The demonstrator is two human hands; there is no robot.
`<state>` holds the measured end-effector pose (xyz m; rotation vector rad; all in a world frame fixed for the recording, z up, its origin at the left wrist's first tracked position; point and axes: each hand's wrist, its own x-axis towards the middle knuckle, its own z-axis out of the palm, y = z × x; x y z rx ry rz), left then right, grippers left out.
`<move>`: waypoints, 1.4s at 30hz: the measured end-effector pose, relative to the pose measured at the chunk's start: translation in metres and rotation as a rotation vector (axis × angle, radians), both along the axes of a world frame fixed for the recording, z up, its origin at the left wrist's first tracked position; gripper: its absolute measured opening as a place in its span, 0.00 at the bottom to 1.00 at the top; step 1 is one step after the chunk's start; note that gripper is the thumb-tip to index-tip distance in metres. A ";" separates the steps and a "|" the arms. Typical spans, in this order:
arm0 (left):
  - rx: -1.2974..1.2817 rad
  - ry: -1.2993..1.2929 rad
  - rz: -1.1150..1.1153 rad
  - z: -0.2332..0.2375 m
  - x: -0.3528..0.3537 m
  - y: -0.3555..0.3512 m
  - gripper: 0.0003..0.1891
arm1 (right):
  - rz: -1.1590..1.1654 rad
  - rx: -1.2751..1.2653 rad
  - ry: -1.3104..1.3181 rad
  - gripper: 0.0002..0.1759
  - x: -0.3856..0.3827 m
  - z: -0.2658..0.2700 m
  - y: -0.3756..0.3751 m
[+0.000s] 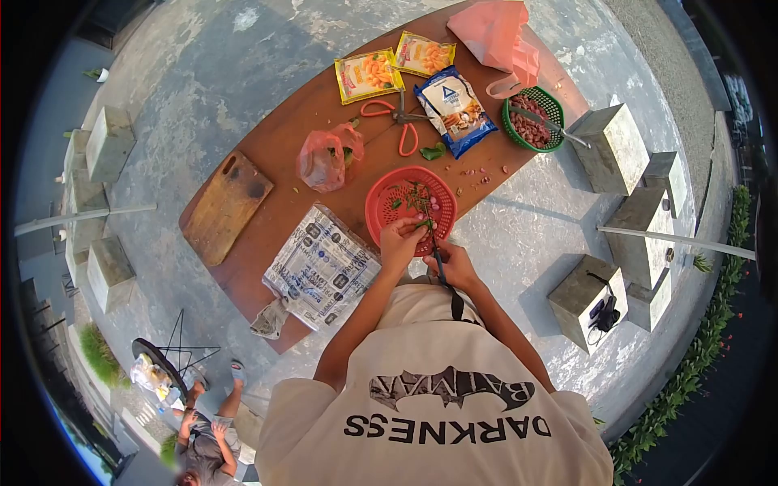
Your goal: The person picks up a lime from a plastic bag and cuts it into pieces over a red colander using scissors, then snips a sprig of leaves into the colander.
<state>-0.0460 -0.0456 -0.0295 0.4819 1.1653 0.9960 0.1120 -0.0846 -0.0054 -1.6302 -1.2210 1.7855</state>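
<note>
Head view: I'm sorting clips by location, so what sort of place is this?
Probably an outdoor patio, judging by the worn concrete floor, the concrete blocks and the leafy hedge.

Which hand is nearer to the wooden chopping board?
Left. The left hand, at the red basket, is to the right of the wooden chopping board; the right hand is farther right.

On our table (267, 162): near basket (382, 217) in front, plastic bag (322, 164) to its left, cutting board (228, 206) farther left. Beyond, we have scissors (400, 118), packet (456, 111) right of them, far basket (554, 104) farther right, knife (553, 127) lying across it.
</note>
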 end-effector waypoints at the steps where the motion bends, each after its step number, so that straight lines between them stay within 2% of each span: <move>1: 0.000 0.000 0.002 0.000 0.000 -0.001 0.08 | 0.017 0.016 -0.014 0.19 0.001 -0.004 -0.001; 6: -0.023 -0.002 0.008 -0.001 -0.003 -0.003 0.08 | 0.067 0.059 -0.066 0.18 0.002 -0.014 -0.003; 8: -0.035 -0.010 0.018 -0.002 -0.004 -0.002 0.09 | 0.074 -0.039 -0.074 0.18 0.001 -0.012 0.000; 12: -0.046 -0.024 0.059 -0.001 -0.008 -0.003 0.10 | 0.058 -0.069 -0.021 0.18 -0.001 -0.019 0.000; 14: -0.006 -0.007 0.074 -0.001 -0.008 -0.004 0.09 | 0.051 0.084 -0.018 0.18 0.000 -0.044 -0.006; 18: 0.050 0.072 0.087 -0.003 -0.007 -0.006 0.09 | 0.073 0.077 0.024 0.17 -0.006 -0.030 -0.003; 26: 0.031 0.036 0.081 -0.001 -0.006 -0.006 0.09 | 0.097 0.057 0.013 0.21 -0.006 -0.032 -0.002; 34: 0.026 0.029 0.078 -0.004 -0.007 -0.007 0.10 | 0.090 0.037 -0.018 0.21 -0.004 -0.029 -0.001; 37: -0.052 0.002 0.079 -0.006 -0.010 -0.007 0.11 | 0.134 -0.023 -0.053 0.21 -0.002 -0.022 0.002; 39: -0.139 -0.169 0.159 -0.004 -0.011 -0.007 0.12 | 0.150 -0.064 -0.063 0.21 -0.002 -0.025 0.002; 42: -0.092 -0.170 0.197 0.000 -0.008 -0.008 0.10 | 0.114 0.015 -0.001 0.22 -0.004 -0.030 -0.001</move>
